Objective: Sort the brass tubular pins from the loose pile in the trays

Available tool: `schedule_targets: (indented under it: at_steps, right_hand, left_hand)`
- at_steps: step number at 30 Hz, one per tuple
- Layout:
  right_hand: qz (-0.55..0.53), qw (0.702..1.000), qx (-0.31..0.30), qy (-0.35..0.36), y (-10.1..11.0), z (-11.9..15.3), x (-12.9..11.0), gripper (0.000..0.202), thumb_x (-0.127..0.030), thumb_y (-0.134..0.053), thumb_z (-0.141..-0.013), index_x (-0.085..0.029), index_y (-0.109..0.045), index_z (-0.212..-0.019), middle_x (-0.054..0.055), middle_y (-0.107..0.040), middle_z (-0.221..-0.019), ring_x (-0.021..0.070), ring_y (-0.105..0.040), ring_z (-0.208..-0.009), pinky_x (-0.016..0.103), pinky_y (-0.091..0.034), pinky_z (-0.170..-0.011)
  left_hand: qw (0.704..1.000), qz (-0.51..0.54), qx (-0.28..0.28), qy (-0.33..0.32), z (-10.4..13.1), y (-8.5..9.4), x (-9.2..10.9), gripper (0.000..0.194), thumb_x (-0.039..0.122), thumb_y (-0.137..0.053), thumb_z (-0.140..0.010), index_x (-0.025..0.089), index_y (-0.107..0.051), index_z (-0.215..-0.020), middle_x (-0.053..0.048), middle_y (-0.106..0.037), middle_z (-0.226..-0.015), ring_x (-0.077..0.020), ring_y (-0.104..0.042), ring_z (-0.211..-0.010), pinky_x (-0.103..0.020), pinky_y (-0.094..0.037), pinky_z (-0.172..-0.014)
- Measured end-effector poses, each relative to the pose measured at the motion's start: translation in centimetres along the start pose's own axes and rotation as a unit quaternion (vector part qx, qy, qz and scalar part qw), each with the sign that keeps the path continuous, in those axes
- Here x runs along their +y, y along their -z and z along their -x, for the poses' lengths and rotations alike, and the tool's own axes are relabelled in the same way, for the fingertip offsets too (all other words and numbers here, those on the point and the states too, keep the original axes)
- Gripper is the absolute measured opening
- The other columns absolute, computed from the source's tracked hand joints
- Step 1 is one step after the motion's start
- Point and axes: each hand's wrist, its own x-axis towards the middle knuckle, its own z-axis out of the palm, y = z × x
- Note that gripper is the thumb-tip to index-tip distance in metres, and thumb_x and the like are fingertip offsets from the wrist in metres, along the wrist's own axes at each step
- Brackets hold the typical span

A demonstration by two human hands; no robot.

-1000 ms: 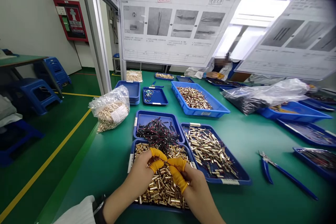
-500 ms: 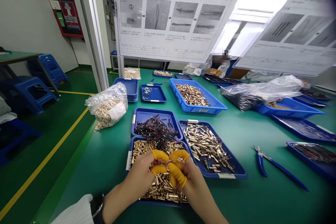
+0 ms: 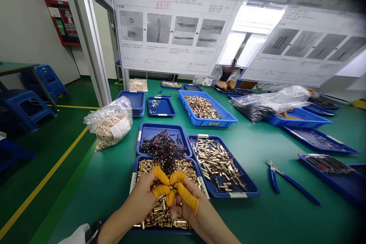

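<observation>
Over a blue tray of brass sleeves [image 3: 160, 213], my left hand [image 3: 145, 194] and my right hand [image 3: 190, 202] meet fingertip to fingertip. Both wear yellow finger covers and are closed in a pinch. Between the tips shows a small metal part [image 3: 172, 188] with a dark end; the fingers hide most of it. Just beyond my hands, black and red wires [image 3: 162, 145] lie heaped in another blue tray, some hanging over onto the sleeves. To the right, a blue tray [image 3: 251, 188] holds brass sleeves with dark wires attached.
Blue-handled pliers [image 3: 291, 183] lie open at the right. A bag of brass parts [image 3: 111, 127] stands at the left beside stacked blue trays [image 3: 132, 101]. Farther back is a large blue bin [image 3: 225, 122] of brass parts. Instruction sheets [image 3: 171, 55] hang above; a co-worker [image 3: 220, 82] sits behind.
The view has shifted, so the table's things appear further left and slightly lower. My hands stay pinched together over the sleeves; the fingertips have closed more tightly around the small part.
</observation>
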Motion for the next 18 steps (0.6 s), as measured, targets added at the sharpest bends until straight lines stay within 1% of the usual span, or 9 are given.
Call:
schedule_targets:
  at_steps: [2,5,7,10,12,14,16,17,18]
  right_hand:
    - [0.017,1.000,0.001,0.002,-0.1,-0.2,0.1,0.031,-0.044,-0.069,-0.071,-0.020,-0.050,-0.077,-0.004,-0.059,-0.060,0.0055,-0.054,-0.044,0.017,-0.044,-0.047]
    - [0.043,0.999,0.020,0.020,-0.1,-0.8,0.7,0.036,-0.048,-0.069,-0.068,-0.020,-0.047,-0.072,-0.006,-0.056,-0.056,0.0043,-0.049,-0.038,0.014,-0.042,-0.039]
    - [0.047,0.998,0.025,0.013,0.1,-1.3,1.3,0.040,-0.052,-0.070,-0.064,-0.020,-0.046,-0.072,-0.007,-0.054,-0.051,0.0037,-0.044,-0.031,0.013,-0.037,-0.032]
    - [0.038,0.999,0.007,-0.019,0.5,-1.9,2.0,0.046,-0.054,-0.072,-0.059,-0.022,-0.045,-0.076,-0.007,-0.054,-0.050,0.0050,-0.044,-0.029,0.014,-0.033,-0.030]
    - [0.050,0.998,0.013,-0.018,0.8,-1.6,1.7,0.044,-0.053,-0.072,-0.060,-0.023,-0.046,-0.079,-0.006,-0.056,-0.053,0.0071,-0.048,-0.032,0.016,-0.034,-0.032]
    - [0.098,0.994,0.037,0.005,1.4,-1.0,0.4,0.040,-0.051,-0.070,-0.064,-0.023,-0.046,-0.082,-0.005,-0.058,-0.056,0.0077,-0.049,-0.035,0.017,-0.034,-0.034]
    - [0.181,0.978,0.085,0.059,2.7,-0.2,-1.7,0.038,-0.052,-0.064,-0.069,-0.023,-0.047,-0.087,-0.004,-0.059,-0.056,0.0082,-0.047,-0.035,0.019,-0.035,-0.035]
    - [0.234,0.958,0.131,0.103,3.6,0.0,-2.8,0.038,-0.054,-0.059,-0.072,-0.022,-0.047,-0.090,-0.003,-0.059,-0.056,0.0096,-0.047,-0.036,0.020,-0.035,-0.036]
    - [0.297,0.924,0.189,0.148,4.6,0.2,-3.9,0.036,-0.052,-0.057,-0.074,-0.023,-0.047,-0.092,-0.003,-0.058,-0.054,0.0118,-0.047,-0.037,0.022,-0.035,-0.036]
  left_hand:
    - [1.000,0.019,-0.007,0.001,-0.2,0.0,0.2,0.020,0.036,-0.062,-0.076,0.019,-0.052,-0.072,0.001,-0.057,-0.071,-0.0161,-0.055,-0.071,-0.026,-0.043,-0.067]
    - [0.999,0.019,-0.035,-0.001,-0.5,0.0,0.4,0.021,0.036,-0.063,-0.075,0.018,-0.054,-0.070,0.001,-0.058,-0.070,-0.0155,-0.055,-0.069,-0.024,-0.042,-0.065]
    - [0.999,-0.001,-0.050,-0.005,-0.7,-0.1,0.7,0.021,0.036,-0.062,-0.076,0.017,-0.057,-0.070,0.000,-0.059,-0.070,-0.0161,-0.055,-0.070,-0.025,-0.043,-0.066]
    - [0.998,-0.046,-0.040,-0.005,-0.7,-0.2,1.0,0.024,0.038,-0.060,-0.078,0.016,-0.060,-0.069,-0.002,-0.060,-0.070,-0.0175,-0.055,-0.072,-0.026,-0.043,-0.068]
    - [0.996,-0.089,-0.027,0.003,-0.7,-0.2,0.8,0.026,0.040,-0.056,-0.080,0.016,-0.060,-0.069,-0.002,-0.060,-0.070,-0.0185,-0.055,-0.072,-0.027,-0.043,-0.068]
    - [0.989,-0.145,-0.030,0.002,-0.7,-0.2,0.1,0.025,0.040,-0.053,-0.082,0.017,-0.059,-0.073,-0.004,-0.061,-0.075,-0.0196,-0.055,-0.075,-0.028,-0.043,-0.070]
    - [0.973,-0.223,-0.062,-0.022,-0.7,-0.1,-0.9,0.017,0.034,-0.053,-0.083,0.018,-0.058,-0.082,-0.007,-0.061,-0.087,-0.0212,-0.054,-0.082,-0.029,-0.042,-0.073]
    - [0.958,-0.272,-0.084,-0.043,-0.7,-0.1,-1.4,0.013,0.031,-0.053,-0.083,0.019,-0.057,-0.086,-0.008,-0.059,-0.093,-0.0222,-0.053,-0.086,-0.030,-0.041,-0.075]
    - [0.938,-0.324,-0.104,-0.068,-0.7,-0.1,-1.8,0.011,0.027,-0.054,-0.082,0.020,-0.056,-0.090,-0.009,-0.058,-0.099,-0.0237,-0.051,-0.090,-0.032,-0.040,-0.076]
